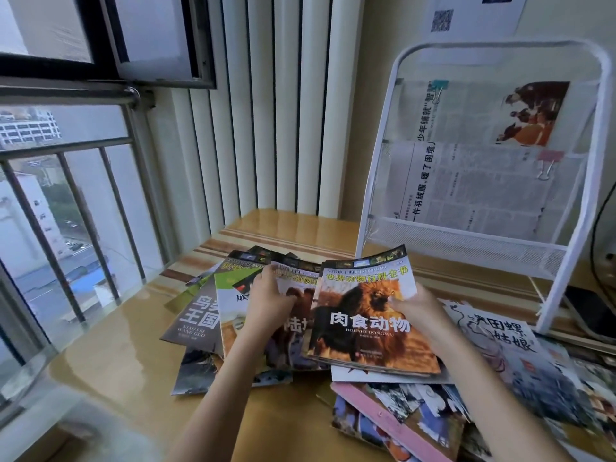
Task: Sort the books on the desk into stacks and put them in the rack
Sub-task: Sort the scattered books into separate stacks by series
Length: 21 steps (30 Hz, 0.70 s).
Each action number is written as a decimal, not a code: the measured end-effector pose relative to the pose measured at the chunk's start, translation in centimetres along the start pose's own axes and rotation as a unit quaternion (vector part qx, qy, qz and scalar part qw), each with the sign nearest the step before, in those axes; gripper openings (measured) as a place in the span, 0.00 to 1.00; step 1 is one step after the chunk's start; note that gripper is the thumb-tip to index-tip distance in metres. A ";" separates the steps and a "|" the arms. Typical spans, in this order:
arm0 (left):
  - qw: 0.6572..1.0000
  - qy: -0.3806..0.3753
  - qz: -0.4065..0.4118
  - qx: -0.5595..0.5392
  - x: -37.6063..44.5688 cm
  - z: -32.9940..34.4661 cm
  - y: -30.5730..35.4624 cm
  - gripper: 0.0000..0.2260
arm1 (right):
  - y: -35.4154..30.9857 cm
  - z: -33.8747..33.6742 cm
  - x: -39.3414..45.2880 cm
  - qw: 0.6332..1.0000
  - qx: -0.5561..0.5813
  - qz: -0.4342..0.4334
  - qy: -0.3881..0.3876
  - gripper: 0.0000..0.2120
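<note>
still sorting, by the look of it: right hand [413, 308] gripping the lion book [366, 315], left hand [270, 301] pinching the next cover, books [200, 315] strewn mid-desk, none yet in the far-right rack [466, 243].

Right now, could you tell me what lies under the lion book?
Under the lion book, held by the right hand, are similar thin books, then a white-edged one. Their covers are hidden.

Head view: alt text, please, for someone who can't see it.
Both hands hold animal books over a scattered pile on a glossy wooden desk: the right hand grips an orange lion-cover book, the left hand another. A white wire rack holding newspapers stands behind.
</note>
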<state>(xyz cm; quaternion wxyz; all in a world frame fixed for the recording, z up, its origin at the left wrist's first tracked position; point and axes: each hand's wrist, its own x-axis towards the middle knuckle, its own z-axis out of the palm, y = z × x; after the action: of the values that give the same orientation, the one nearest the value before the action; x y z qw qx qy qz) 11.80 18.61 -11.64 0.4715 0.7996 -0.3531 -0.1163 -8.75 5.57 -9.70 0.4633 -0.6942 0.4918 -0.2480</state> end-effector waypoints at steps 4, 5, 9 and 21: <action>0.975 0.001 0.004 -0.224 -0.2 -1.0 0.6 0.29 | 0.3 0.0 0.2 0.999 0.031 -0.008 -0.019 0.26; 0.980 -0.001 0.004 -0.197 -0.2 -1.1 0.8 0.30 | 0.3 -0.1 0.2 0.999 0.040 -0.009 -0.023 0.26; 0.987 0.019 0.023 -0.155 0.5 -3.0 1.2 0.31 | 0.7 -0.4 0.6 0.998 0.056 -0.005 -0.032 0.25; 0.939 0.027 -0.045 -0.341 3.2 -11.9 -0.8 0.26 | 0.2 -1.1 1.3 0.995 0.084 -0.022 -0.056 0.20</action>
<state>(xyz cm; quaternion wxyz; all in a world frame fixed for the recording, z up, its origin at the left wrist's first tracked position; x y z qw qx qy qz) 20.66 24.68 -5.59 0.7193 0.6088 -0.2437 -0.2293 -9.21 3.88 -9.55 0.5414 -0.6763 0.4270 -0.2594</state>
